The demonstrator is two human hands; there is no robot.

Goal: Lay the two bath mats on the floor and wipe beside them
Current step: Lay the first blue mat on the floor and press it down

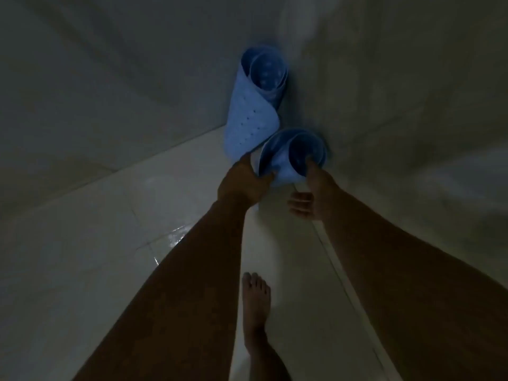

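Against the dim corner where two walls meet, a rolled blue bath mat [254,103] stands propped, while the left hand [243,182] cups the nearer roll [291,158] outside and the right hand [316,188] hooks fingers inside its open end, seemingly to lift it out for unrolling on the tiled floor [115,243].

Both of your bare forearms extend forward and downward, converging. Your left hand [245,180] is curled, thumb and fingers closed in a grasp. Your right hand [316,192] has its upper fingers hooked forward, the lower fingers loosely curled. Your bare foot [255,301] stands between the forearms.
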